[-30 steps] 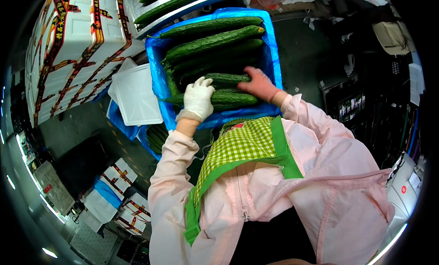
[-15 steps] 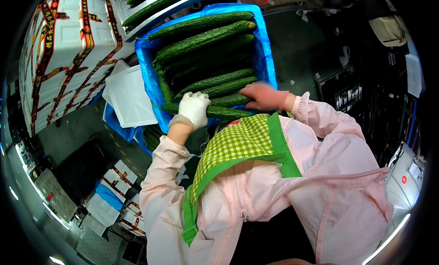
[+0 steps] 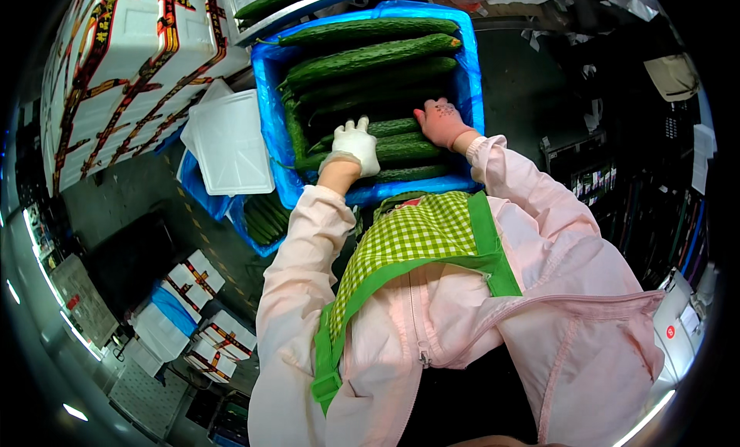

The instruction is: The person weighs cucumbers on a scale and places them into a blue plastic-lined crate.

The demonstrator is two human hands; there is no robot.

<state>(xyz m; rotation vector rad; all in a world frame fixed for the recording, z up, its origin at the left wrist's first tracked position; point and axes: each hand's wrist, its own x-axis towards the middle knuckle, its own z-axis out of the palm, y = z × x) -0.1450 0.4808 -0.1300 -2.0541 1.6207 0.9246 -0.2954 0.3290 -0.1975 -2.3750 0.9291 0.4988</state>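
Note:
Dark green cucumbers (image 3: pixel 370 58) lie side by side in a box lined with blue plastic (image 3: pixel 472 77). My left hand (image 3: pixel 356 148), in a white glove, rests on the left part of the cucumbers in the near half, its fingers spread and pointing away from me. A pink-red glove covers my right hand (image 3: pixel 445 123), which lies over their right ends with thumb and fingers apart. Between the hands shows one cucumber (image 3: pixel 393 127); another (image 3: pixel 405 150) lies just nearer to me. Both palms face down, so what they touch underneath is partly hidden.
Tall stacked white foam boxes (image 3: pixel 127 69) with printed tape stand at the left. White lids (image 3: pixel 229 142) lean beside the blue-lined box, above another blue-lined container of cucumbers (image 3: pixel 266 220). A white tray edge (image 3: pixel 297 11) borders the far side. Dark crates (image 3: pixel 590 169) stand at the right.
Both hands have moved farther into the box, away from me. My left fingers have spread out over the cucumbers. The view has shifted slightly, so the box appears farther right.

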